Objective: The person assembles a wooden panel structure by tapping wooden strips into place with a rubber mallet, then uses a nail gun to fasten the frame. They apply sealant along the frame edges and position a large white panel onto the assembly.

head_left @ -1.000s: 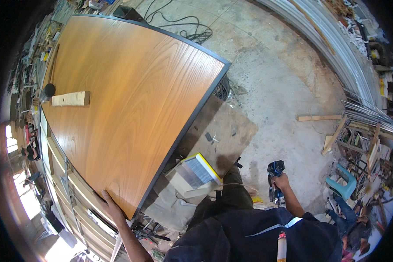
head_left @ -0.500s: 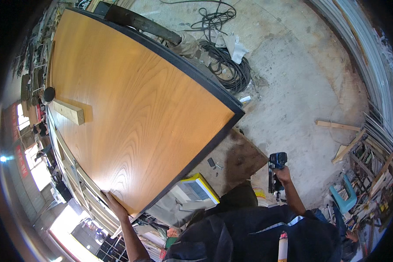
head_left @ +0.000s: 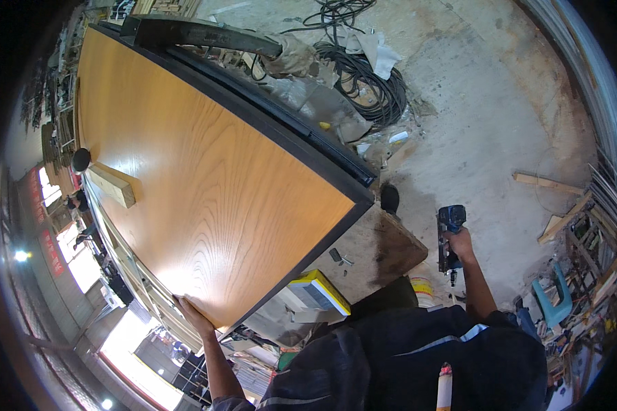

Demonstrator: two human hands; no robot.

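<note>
A large wood-grain panel (head_left: 206,185) with dark edging fills the left half of the view. My left hand (head_left: 195,317) grips its near-left edge close to the near corner, some of its fingers hidden past the edge. In my right hand (head_left: 458,242) is a blue and black nail gun (head_left: 450,222), held by its handle to the right of the panel, over the floor and touching nothing else. A short wood block (head_left: 113,185) lies on the panel near its left edge, beside a round black object (head_left: 81,159).
Below the near edge a worn board (head_left: 377,250) carries a yellow-edged box (head_left: 319,293) and small metal parts. Coiled black cable (head_left: 384,99) lies beyond. A dark curved bar (head_left: 206,35) crosses the far edge. Wood offcuts and a teal plastic stool (head_left: 559,301) stand right.
My right hand has raised the nail gun slightly up and to the right. The view has shifted, showing more of the panel's far side edge and a dark shoe. My left hand stays at the panel's edge.
</note>
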